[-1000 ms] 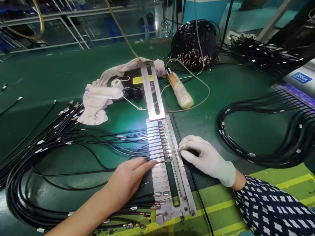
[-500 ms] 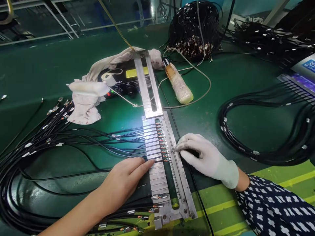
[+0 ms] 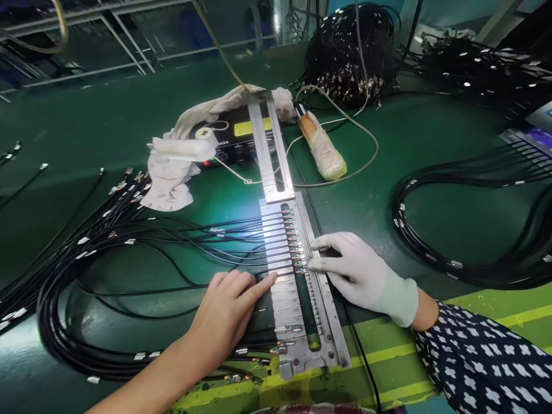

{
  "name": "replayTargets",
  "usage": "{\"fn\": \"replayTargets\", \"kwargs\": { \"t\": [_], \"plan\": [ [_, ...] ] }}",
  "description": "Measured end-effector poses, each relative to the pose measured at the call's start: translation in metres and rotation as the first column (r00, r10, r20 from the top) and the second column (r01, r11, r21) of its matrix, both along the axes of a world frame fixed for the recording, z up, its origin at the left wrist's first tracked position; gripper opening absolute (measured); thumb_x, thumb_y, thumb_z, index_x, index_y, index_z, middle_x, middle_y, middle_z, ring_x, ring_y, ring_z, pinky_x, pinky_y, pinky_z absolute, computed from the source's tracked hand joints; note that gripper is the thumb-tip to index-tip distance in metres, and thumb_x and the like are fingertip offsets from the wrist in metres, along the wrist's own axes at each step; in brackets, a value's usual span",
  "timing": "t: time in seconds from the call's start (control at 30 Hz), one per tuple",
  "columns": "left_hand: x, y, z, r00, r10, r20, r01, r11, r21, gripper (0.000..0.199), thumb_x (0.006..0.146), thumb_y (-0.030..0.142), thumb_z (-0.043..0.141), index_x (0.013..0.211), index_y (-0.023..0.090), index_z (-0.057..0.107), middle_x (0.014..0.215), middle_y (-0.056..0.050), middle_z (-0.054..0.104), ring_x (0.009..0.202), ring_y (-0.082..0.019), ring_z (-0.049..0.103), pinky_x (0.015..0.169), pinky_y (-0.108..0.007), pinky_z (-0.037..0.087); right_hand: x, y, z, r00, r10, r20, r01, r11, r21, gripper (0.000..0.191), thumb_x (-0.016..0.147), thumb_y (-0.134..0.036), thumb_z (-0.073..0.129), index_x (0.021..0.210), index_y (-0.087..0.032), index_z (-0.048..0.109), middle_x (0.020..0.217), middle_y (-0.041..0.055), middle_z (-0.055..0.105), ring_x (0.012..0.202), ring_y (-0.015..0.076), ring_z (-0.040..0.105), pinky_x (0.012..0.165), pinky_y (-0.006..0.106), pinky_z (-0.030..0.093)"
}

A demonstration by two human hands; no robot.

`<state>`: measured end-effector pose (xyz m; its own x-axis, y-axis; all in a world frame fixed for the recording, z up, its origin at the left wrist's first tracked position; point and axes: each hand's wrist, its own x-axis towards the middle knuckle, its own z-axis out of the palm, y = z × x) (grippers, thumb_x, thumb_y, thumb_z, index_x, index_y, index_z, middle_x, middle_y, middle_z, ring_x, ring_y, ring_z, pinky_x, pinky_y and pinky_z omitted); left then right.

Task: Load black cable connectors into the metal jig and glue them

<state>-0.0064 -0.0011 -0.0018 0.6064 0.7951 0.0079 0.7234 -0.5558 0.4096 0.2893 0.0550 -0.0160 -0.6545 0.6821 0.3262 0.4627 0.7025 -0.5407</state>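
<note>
A slotted metal fixture [image 3: 287, 305] lies lengthwise on the bench, with black cables [image 3: 241, 238] set side by side in its upper slots. Their small metal-tipped ends [image 3: 292, 241] reach over the long opening. My bare left hand [image 3: 230, 302] is closed around the lowest seated cable, its outstretched finger pressing that cable onto the slotted plate. On the other side, my white-gloved right hand [image 3: 360, 273] holds nothing; its fingers are apart and the tips touch the fixture's side rail [image 3: 319, 270]. Part of the cable passes under my left hand, out of sight.
A metal frame [image 3: 269, 149] leans from the fixture onto a black control box [image 3: 237, 144] with cloth around it. A wrapped handle tool [image 3: 323, 149] lies right of it. Coiled cables [image 3: 401, 230] rest at right, a cable bundle [image 3: 353, 57] stands behind, and more cable loops [image 3: 56, 339] lie left.
The camera view has shifted slightly. My right hand's fingers have spread and reached onto the rail beside the cable ends. My left hand stays at the lowest seated cable.
</note>
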Motion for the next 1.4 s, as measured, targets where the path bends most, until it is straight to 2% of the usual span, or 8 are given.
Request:
{"fn": "replayTargets", "kwargs": {
  "t": [0.17,0.27,0.5,0.77,0.93,1.03,1.2,1.4],
  "plan": [
    [-0.018,-0.018,0.018,0.969,0.191,0.158,-0.161,0.969,-0.187,0.026,0.096,0.019,0.05,0.121,0.027,0.05,0.102,0.0,0.059,0.096,-0.017,0.051,0.085,-0.033,0.036,0.001,-0.009,-0.001,0.999,-0.013,0.037,0.01,0.997,0.075,0.034,0.087,-0.005,0.048,0.114,-0.02,0.064,0.123,0.0126,0.056,0.111,0.0263,0.054,0.091,0.046,0.047],
    [-0.029,-0.035,0.017,0.963,0.257,0.076,-0.236,0.948,-0.214,0.01,0.094,0.025,0.054,0.104,0.024,0.053,0.098,-0.001,0.057,0.094,-0.019,0.05,0.081,-0.034,0.037,0.0,-0.013,-0.002,0.999,-0.033,0.04,0.031,0.997,0.069,0.031,0.088,-0.007,0.05,0.112,-0.021,0.064,0.122,0.0117,0.057,0.11,0.0256,0.055,0.091,0.045,0.048],
    [-0.022,-0.041,0.015,0.956,0.29,-0.043,-0.293,0.933,-0.209,0.012,0.096,0.028,0.045,0.091,0.022,0.054,0.089,-0.001,0.057,0.085,-0.02,0.051,0.075,-0.035,0.036,-0.001,-0.011,-0.004,0.999,-0.035,0.042,0.032,0.998,0.056,0.029,0.088,-0.009,0.052,0.112,-0.021,0.064,0.123,0.0119,0.057,0.111,0.0263,0.055,0.092,0.046,0.049],
    [-0.118,-0.073,0.028,0.933,0.351,-0.082,-0.352,0.936,0.004,0.008,0.092,0.033,0.056,0.092,0.026,0.059,0.086,0.001,0.06,0.08,-0.018,0.055,0.069,-0.029,0.039,0.0,-0.009,-0.003,1.0,-0.02,0.002,0.02,0.999,0.031,0.027,0.088,-0.008,0.053,0.107,-0.022,0.067,0.121,0.0101,0.058,0.111,0.0253,0.056,0.093,0.045,0.049],
    [-0.068,-0.063,0.026,0.943,0.333,-0.012,-0.333,0.943,-0.014,0.016,0.092,0.032,0.057,0.106,0.025,0.054,0.099,-0.002,0.059,0.094,-0.02,0.053,0.083,-0.033,0.042,0.0,-0.01,-0.003,1.0,-0.028,0.006,0.028,0.999,0.025,0.026,0.091,-0.01,0.051,0.109,-0.021,0.066,0.12,0.0107,0.058,0.11,0.0247,0.056,0.092,0.045,0.049],
    [-0.033,-0.052,0.017,0.943,0.331,0.006,-0.329,0.939,-0.095,0.005,0.096,0.027,0.047,0.095,0.023,0.051,0.095,-0.004,0.055,0.089,-0.021,0.05,0.078,-0.034,0.042,0.0,-0.011,-0.003,0.999,-0.037,0.017,0.037,0.999,0.035,0.027,0.091,-0.01,0.051,0.111,-0.021,0.065,0.121,0.011,0.057,0.112,0.0254,0.056,0.093,0.046,0.049],
    [-0.011,-0.037,0.015,0.921,0.345,0.183,-0.336,0.939,-0.075,0.009,0.098,0.018,0.04,0.092,0.022,0.044,0.089,-0.002,0.05,0.083,-0.017,0.046,0.074,-0.029,0.041,-0.003,-0.009,-0.002,0.999,-0.037,-0.007,0.037,0.999,0.01,0.03,0.085,-0.004,0.053,0.105,-0.02,0.067,0.118,0.0102,0.059,0.109,0.0249,0.056,0.092,0.045,0.049],
    [0.016,-0.003,0.012,0.985,0.094,0.145,-0.071,0.985,-0.159,0.019,0.099,0.016,0.037,0.11,0.021,0.052,0.094,-0.003,0.054,0.085,-0.014,0.052,0.076,-0.026,0.044,-0.003,-0.008,0.002,0.998,-0.058,-0.037,0.056,0.997,-0.054,0.03,0.084,-0.004,0.053,0.103,-0.021,0.068,0.117,0.0092,0.059,0.108,0.0237,0.056,0.092,0.043,0.049]
  ]
}}
